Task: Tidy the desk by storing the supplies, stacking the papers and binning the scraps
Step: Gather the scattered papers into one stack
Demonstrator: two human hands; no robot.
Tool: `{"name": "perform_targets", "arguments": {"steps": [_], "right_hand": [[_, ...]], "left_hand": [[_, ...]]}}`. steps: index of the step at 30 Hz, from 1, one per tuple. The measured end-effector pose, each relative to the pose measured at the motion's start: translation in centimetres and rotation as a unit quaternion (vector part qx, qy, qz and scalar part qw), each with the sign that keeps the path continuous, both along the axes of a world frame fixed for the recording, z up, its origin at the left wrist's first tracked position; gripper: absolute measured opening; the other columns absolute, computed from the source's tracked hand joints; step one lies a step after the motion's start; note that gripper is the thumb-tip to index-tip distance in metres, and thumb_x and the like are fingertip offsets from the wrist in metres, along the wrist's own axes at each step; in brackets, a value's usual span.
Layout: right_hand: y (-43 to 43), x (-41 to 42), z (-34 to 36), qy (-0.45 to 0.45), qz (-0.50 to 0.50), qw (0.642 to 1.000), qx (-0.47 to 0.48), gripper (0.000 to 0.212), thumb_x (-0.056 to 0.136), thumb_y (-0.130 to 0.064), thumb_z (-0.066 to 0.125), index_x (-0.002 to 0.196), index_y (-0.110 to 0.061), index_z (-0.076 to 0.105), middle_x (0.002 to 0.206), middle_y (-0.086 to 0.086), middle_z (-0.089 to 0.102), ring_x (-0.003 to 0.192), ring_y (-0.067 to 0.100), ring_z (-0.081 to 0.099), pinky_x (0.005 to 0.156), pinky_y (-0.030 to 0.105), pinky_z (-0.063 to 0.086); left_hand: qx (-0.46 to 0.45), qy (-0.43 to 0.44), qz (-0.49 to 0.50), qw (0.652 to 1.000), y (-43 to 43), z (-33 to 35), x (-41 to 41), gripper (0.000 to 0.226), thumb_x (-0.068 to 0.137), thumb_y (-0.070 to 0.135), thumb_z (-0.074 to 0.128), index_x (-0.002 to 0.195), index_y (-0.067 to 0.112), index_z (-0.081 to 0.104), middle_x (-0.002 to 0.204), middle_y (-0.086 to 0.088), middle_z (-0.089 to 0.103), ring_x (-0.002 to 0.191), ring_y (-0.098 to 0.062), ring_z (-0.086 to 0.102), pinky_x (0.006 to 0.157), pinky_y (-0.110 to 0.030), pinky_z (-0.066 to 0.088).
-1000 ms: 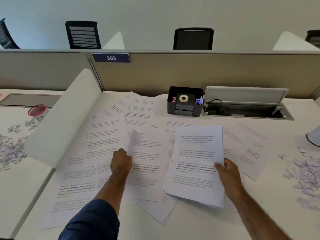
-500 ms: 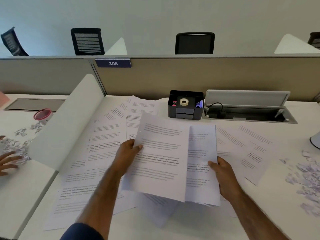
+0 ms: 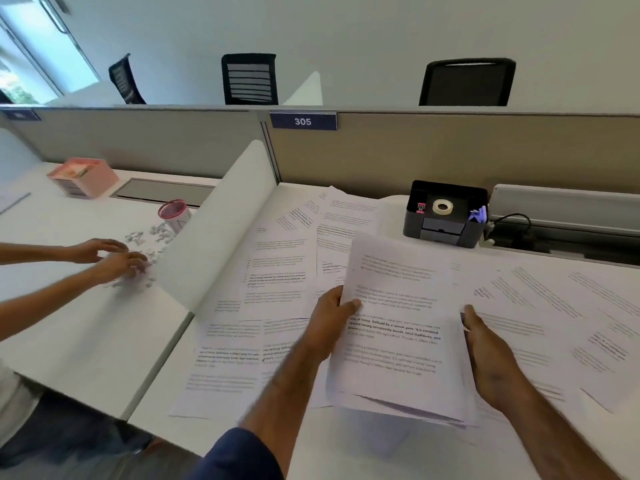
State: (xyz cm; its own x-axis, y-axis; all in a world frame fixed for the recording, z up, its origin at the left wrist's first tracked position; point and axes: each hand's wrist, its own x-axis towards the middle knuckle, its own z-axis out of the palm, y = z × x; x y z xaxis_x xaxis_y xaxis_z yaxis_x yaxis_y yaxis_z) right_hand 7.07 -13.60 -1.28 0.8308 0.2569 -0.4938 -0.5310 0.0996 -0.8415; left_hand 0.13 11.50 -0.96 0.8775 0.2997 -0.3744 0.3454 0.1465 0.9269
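Observation:
I hold a small stack of printed papers (image 3: 398,327) above the desk, between both hands. My left hand (image 3: 330,323) grips its left edge, thumb on top. My right hand (image 3: 491,358) holds the right edge, fingers along the side. Several loose printed sheets (image 3: 277,282) lie spread over the white desk (image 3: 363,452) under and around the stack, more of them at the right (image 3: 554,306). A black desk organiser (image 3: 445,216) at the back holds a tape roll (image 3: 442,206), a small pink item and purple clips.
A white curved divider (image 3: 214,237) separates my desk from the left one. There another person's hands (image 3: 114,258) gather paper scraps (image 3: 145,244) near a pink-rimmed cup (image 3: 173,214) and a pink box (image 3: 83,176). An open cable tray (image 3: 561,230) lies at the back right.
The sheet my left hand lifted now lies on the right hand's sheets as one stack held by both hands. The view swung left, showing another person's hands at the scraps.

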Motion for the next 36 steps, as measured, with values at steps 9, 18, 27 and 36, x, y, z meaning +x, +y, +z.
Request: {"name": "perform_targets", "arguments": {"steps": [9, 18, 27, 36], "right_hand": [[4.9, 0.1, -2.3, -0.028, 0.031, 0.997, -0.066, 0.025, 0.097, -0.005, 0.057, 0.117, -0.015, 0.068, 0.112, 0.010, 0.075, 0.105, 0.037, 0.068, 0.099, 0.058, 0.050], [7.2, 0.0, -2.5, -0.040, -0.004, 0.993, -0.113, 0.025, 0.097, -0.007, 0.058, 0.119, -0.016, 0.067, 0.114, 0.009, 0.074, 0.105, 0.035, 0.068, 0.099, 0.055, 0.051], [8.9, -0.3, -2.9, -0.037, -0.026, 0.991, -0.126, 0.023, 0.098, -0.008, 0.057, 0.117, -0.018, 0.068, 0.112, 0.008, 0.074, 0.104, 0.035, 0.069, 0.097, 0.055, 0.051], [10.1, -1.0, -2.8, -0.037, -0.030, 0.989, -0.139, 0.024, 0.099, -0.008, 0.056, 0.119, -0.016, 0.067, 0.112, 0.009, 0.074, 0.101, 0.034, 0.069, 0.095, 0.055, 0.053]], "left_hand": [[0.378, 0.203, 0.158, 0.889, 11.9, -4.1, -0.4, 0.050, 0.092, 0.047, 0.072, 0.123, 0.009, 0.066, 0.123, -0.011, 0.067, 0.115, -0.031, 0.064, 0.094, -0.040, 0.051], [0.464, 0.389, 0.098, 0.790, 20.1, -7.0, 0.7, 0.112, 0.076, 0.070, 0.075, 0.152, 0.003, 0.029, 0.147, -0.020, 0.042, 0.134, -0.036, 0.045, 0.111, -0.047, 0.040], [0.479, 0.405, 0.069, 0.776, 21.2, -7.1, 0.9, 0.113, 0.080, 0.068, 0.073, 0.157, 0.002, 0.023, 0.150, -0.022, 0.047, 0.135, -0.036, 0.049, 0.112, -0.047, 0.041], [0.474, 0.380, 0.077, 0.791, 19.7, -7.0, 1.3, 0.106, 0.077, 0.073, 0.071, 0.143, -0.002, 0.037, 0.139, -0.017, 0.046, 0.127, -0.031, 0.049, 0.102, -0.045, 0.046]]}}
